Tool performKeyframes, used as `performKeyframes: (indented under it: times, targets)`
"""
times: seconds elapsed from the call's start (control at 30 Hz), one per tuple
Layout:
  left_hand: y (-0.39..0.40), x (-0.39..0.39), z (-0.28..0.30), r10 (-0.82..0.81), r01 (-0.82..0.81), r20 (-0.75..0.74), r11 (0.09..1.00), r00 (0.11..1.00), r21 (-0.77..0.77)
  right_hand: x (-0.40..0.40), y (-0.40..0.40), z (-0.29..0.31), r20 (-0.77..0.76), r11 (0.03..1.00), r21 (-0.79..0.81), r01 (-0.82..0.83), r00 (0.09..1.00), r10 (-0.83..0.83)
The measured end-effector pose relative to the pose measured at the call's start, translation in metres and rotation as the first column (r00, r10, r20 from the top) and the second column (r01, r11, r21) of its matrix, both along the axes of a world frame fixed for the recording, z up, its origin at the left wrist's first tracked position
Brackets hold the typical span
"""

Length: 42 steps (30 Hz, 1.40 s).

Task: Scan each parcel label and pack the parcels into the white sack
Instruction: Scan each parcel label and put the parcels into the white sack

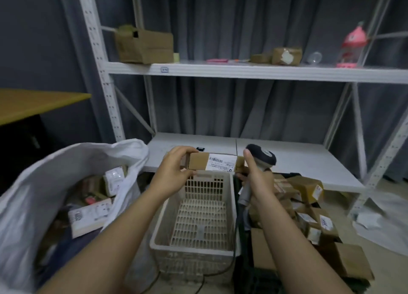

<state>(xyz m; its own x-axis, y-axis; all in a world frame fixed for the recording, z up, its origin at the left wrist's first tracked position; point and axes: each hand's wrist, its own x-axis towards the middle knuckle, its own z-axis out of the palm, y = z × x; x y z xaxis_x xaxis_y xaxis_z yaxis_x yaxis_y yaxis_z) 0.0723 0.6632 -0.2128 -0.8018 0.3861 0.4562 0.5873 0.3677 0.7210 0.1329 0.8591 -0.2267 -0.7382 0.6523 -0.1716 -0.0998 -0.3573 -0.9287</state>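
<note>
The left grip (176, 168) is closed on one end of a small brown cardboard parcel (199, 161), which is held level with its white barcode label (221, 162) turned up. The right grip (257, 179), just beside the parcel's other end, is curled round the handle of a dark-headed handheld scanner (262, 155) (thumb raised). Below both grips a cream slotted plastic basket (198, 218) is seen. Down and left of the left grip, the open white sack (33, 183) holds labelled parcels; right of the right grip, brown cardboard boxes (309, 205) are heaped.
</note>
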Motion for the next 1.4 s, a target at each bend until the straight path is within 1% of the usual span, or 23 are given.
performKeyframes:
  times: [0.1, 0.17, 0.2, 0.23, 0.3, 0.37, 0.43, 0.5, 0.57, 0.6, 0.67, 0.77, 0.93, 1.07, 1.2, 1.3, 1.4]
  targets:
    - [-0.033, 0.001, 0.014, 0.036, -0.04, -0.109, 0.999, 0.993, -0.036, -0.013, -0.032, 0.02, -0.005, 0.998, 0.006, -0.067, 0.998, 0.067]
    - [-0.052, 0.0, 0.024, 0.037, -0.045, -0.133, 0.998, 0.99, -0.052, -0.023, -0.049, 0.03, 0.006, 0.995, 0.007, -0.098, 0.995, 0.098]
    - [-0.061, 0.0, 0.028, 0.027, -0.031, -0.104, 0.999, 0.994, -0.038, -0.026, -0.058, 0.036, -0.005, 0.994, -0.007, -0.107, 0.994, 0.107]
    - [-0.071, 0.002, 0.032, 0.011, -0.01, -0.043, 1.0, 0.999, 0.006, -0.03, -0.066, 0.039, -0.022, 0.994, -0.016, -0.112, 0.994, 0.111]
    - [-0.09, 0.005, 0.041, 0.003, -0.017, 0.109, 0.991, 0.994, 0.129, -0.04, -0.081, 0.046, -0.047, 0.99, -0.047, -0.135, 0.99, 0.133]
    - [-0.108, 0.006, 0.044, 0.083, -0.138, 0.269, 0.972, 0.959, 0.189, -0.047, -0.097, 0.05, -0.067, 0.986, -0.054, -0.159, 0.986, 0.155]
    - [-0.126, 0.007, 0.043, 0.116, -0.213, 0.366, 0.948, 0.923, 0.236, -0.053, -0.115, 0.052, -0.066, 0.981, -0.037, -0.19, 0.98, 0.187]
    - [-0.141, 0.007, 0.041, 0.059, -0.205, 0.409, 0.924, 0.911, 0.323, -0.059, -0.134, 0.052, -0.064, 0.975, -0.025, -0.221, 0.974, 0.219]
    - [-0.154, 0.004, 0.04, 0.038, -0.204, 0.41, 0.906, 0.911, 0.37, -0.063, -0.151, 0.053, -0.052, 0.964, -0.014, -0.264, 0.963, 0.263]
    - [-0.16, 0.002, 0.041, 0.034, -0.223, 0.426, 0.888, 0.904, 0.402, -0.066, -0.158, 0.052, -0.053, 0.958, -0.007, -0.285, 0.957, 0.285]
    - [-0.172, -0.004, 0.045, -0.009, -0.276, 0.505, 0.829, 0.863, 0.486, -0.072, -0.17, 0.053, -0.065, 0.955, 0.025, -0.297, 0.952, 0.298]
    - [-0.185, -0.013, 0.045, -0.016, -0.34, 0.573, 0.791, 0.819, 0.509, -0.078, -0.186, 0.054, -0.073, 0.934, 0.112, -0.34, 0.934, 0.349]
    - [-0.2, -0.029, 0.043, -0.012, -0.434, 0.607, 0.688, 0.795, 0.581, -0.089, -0.2, 0.058, -0.069, 0.896, 0.202, -0.396, 0.907, 0.416]
    - [-0.211, -0.044, 0.039, 0.01, -0.524, 0.662, 0.621, 0.749, 0.583, -0.089, -0.2, 0.051, 0.004, 0.813, 0.369, -0.45, 0.876, 0.483]
    - [-0.212, -0.049, 0.043, 0.029, -0.561, 0.671, 0.576, 0.741, 0.595, -0.077, -0.203, 0.041, 0.108, 0.689, 0.5, -0.524, 0.828, 0.551]
    - [-0.21, -0.053, 0.044, 0.062, -0.581, 0.678, 0.577, 0.732, 0.574, -0.063, -0.205, 0.034, 0.139, 0.632, 0.531, -0.564, 0.794, 0.592]
    - [-0.209, -0.054, 0.042, 0.094, -0.596, 0.689, 0.596, 0.718, 0.539, -0.052, -0.205, 0.031, 0.155, 0.61, 0.522, -0.596, 0.77, 0.619]
